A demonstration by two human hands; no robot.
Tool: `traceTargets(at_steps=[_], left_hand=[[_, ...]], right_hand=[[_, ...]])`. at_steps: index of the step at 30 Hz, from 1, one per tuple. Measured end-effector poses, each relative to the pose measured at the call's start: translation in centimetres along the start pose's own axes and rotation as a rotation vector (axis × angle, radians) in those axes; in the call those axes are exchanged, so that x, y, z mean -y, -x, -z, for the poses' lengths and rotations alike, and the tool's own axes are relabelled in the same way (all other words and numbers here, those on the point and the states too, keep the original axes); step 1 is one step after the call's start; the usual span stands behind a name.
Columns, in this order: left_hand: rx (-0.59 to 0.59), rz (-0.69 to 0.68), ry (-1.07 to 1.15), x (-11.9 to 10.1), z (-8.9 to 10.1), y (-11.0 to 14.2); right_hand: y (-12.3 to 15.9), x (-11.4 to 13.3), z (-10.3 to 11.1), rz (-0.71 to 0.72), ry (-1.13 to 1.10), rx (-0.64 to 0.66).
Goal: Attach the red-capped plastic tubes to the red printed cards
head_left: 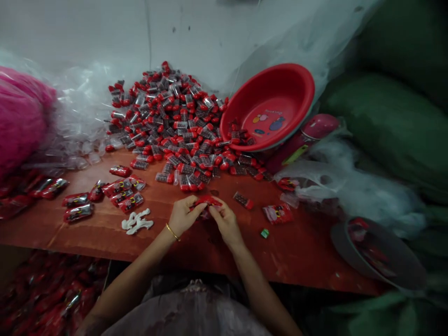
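Note:
Close together at the middle of the table, my left hand (182,215) and my right hand (225,219) pinch a red plastic packet (206,200) between thumbs and fingers. What lies inside the packet is largely hidden by my fingers. Just right of my hands is a small clear tube with a red cap and dark contents (242,200). Farther right a flat red printed packet (278,213) rests on the table. To the left lie several loose printed packets (122,192) and filled shiny red packets (79,212).
Behind my hands rises a heap of red-capped tubes (175,121). A red basin (294,88) leans tilted beside it. White strips (137,221) and a small green piece (265,233) lie on the table. A grey bowl (339,240) stands right, a pink bundle (21,116) left.

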State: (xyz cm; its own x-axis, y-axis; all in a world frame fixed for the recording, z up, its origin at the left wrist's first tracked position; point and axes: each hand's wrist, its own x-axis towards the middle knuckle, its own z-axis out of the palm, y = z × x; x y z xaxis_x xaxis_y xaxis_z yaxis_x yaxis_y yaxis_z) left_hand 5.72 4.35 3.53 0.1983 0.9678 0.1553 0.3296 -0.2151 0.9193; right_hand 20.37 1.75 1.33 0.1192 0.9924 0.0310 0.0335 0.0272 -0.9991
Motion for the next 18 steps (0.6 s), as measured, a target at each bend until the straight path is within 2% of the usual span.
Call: traceTargets(at_steps=[2, 6, 8, 10, 13, 16, 18], left_hand=[[0.015, -0.005, -0.041, -0.2, 0.2, 0.1], [0.054, 0.036, -0.039, -0.2, -0.3, 0.3], [0.038, 0.103, 0.093, 0.0, -1.2, 0.5], [0.007, 0.187, 0.321, 0.1, -2.4, 0.8], [-0.03, 0.33, 0.621, 0.0, -3.7, 1.0], [-0.1, 0.461, 0.727, -0.5, -3.8, 0.8], [-0.155, 0.515, 0.737, -0.9, -3.5, 0.5]], right_hand=[[0.2, -0.1, 0.3, -0.031, 0.041, 0.017], [0.8, 0.1, 0.6, 0.046, 0.275, -0.101], [1.0, 0.1, 0.5, 0.112, 0.35, -0.16], [1.0, 0.0, 0.3, 0.173, 0.398, -0.201], [1.1, -0.1, 0.2, 0.221, 0.46, -0.201], [0.7, 0.1, 0.9, 0.223, 0.547, -0.125], [-0.1, 0.6, 2.2, 0.234, 0.708, -0.099]])
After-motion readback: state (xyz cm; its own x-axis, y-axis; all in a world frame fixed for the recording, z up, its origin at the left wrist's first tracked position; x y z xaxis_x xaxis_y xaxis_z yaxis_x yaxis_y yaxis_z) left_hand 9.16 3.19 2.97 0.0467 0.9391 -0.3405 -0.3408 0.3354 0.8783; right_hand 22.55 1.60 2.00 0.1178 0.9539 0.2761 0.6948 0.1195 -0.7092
